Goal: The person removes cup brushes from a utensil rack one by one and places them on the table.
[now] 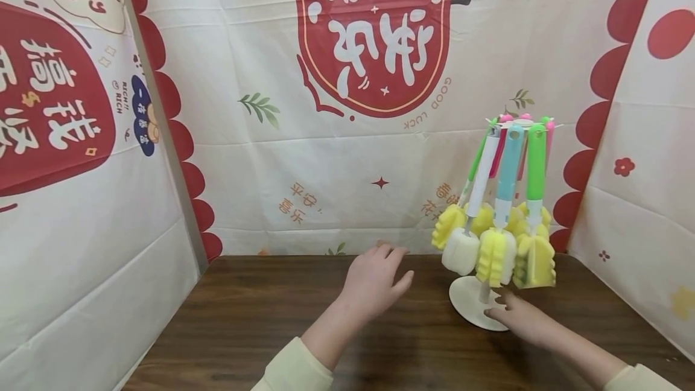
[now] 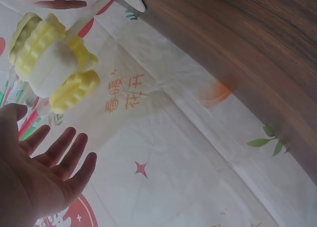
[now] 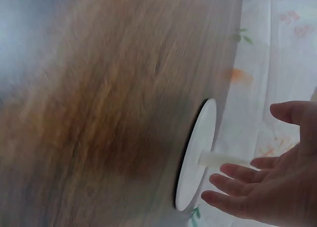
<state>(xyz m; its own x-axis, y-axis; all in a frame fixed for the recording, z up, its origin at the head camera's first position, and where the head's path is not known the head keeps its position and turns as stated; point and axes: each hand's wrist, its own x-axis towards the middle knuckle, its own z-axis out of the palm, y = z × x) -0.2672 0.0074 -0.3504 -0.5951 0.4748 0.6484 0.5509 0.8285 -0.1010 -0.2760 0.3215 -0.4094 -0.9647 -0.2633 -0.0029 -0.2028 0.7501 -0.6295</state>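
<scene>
A white stand [image 1: 464,303] with a round base and a central pole holds several sponge cup brushes hanging from its top. In front hang a white-handled brush [image 1: 483,177], a blue-handled brush [image 1: 508,168] and a green-handled brush [image 1: 536,165], their yellow or white sponge heads low on the stand. My right hand [image 1: 523,320] is at the base, below the sponges, with fingers extended beside the pole in the right wrist view. My left hand [image 1: 373,277] hovers over the table left of the stand, fingers spread and holding nothing.
The brown wood-grain table [image 1: 260,318] meets a printed white cloth backdrop [image 1: 347,198] at its far edge. Similar cloth walls rise at the left [image 1: 98,246] and right. The stand occupies the table's right side.
</scene>
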